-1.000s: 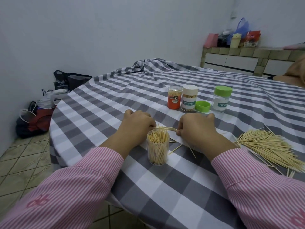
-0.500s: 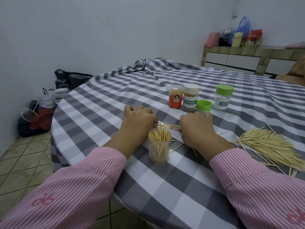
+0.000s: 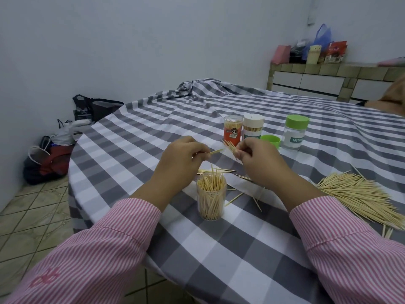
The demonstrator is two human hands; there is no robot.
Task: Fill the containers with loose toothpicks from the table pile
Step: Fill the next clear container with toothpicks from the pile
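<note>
Hands rose off worktop (image 3: 219, 249) | left hand (image 3: 182, 156) pinched few wooden toothpicks (image 3: 215, 152), right hand (image 3: 255, 156) a small bundle (image 3: 230, 147) | clear plastic jar (image 3: 211, 197) nearly full, awaiting them.

"TOOTHP…" (cut off at the edge) is read on the label of the green-capped jar (image 3: 294, 132); the neighbouring white-capped jar's (image 3: 253, 127) label is hidden, the orange canister's (image 3: 233, 130) print illegible.
</note>
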